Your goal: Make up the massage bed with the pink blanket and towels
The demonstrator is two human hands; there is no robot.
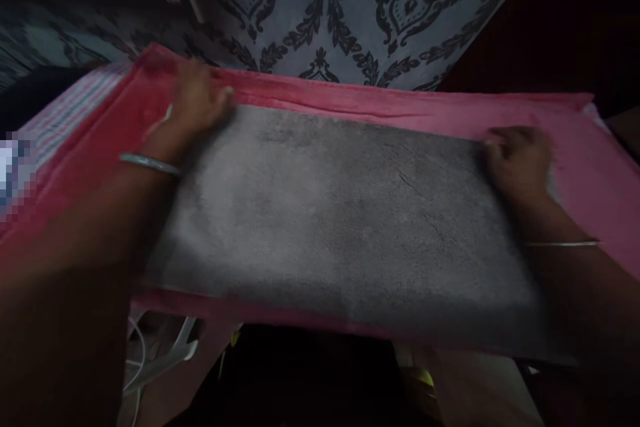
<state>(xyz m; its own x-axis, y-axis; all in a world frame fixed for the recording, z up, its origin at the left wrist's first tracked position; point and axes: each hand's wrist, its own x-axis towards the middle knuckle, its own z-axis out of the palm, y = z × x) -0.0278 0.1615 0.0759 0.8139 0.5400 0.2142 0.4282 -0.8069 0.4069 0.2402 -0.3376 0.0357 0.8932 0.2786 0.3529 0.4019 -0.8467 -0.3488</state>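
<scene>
A grey cloth (350, 213) with a short, towel-like nap lies spread across a pink-red padded cover in front of me. At its far left corner, my left hand (197, 100) presses on the cloth, thumb held out to the side and the other fingers somewhat blurred. Opposite, my right hand (523, 160) is at the far right corner with its fingers curled in on the cloth. Faint wrinkles run over the cloth's right half. A band (150, 163) circles my left wrist, and a thin bangle (565, 243) my right.
The pink-red cover (325, 90) extends beyond the grey cloth on every side. Striped fabric (80, 107) lies at the left. Behind hangs a patterned damask surface (330, 13). Below the near edge are a white frame part (170, 353) and a white cable (140, 347). The light is dim.
</scene>
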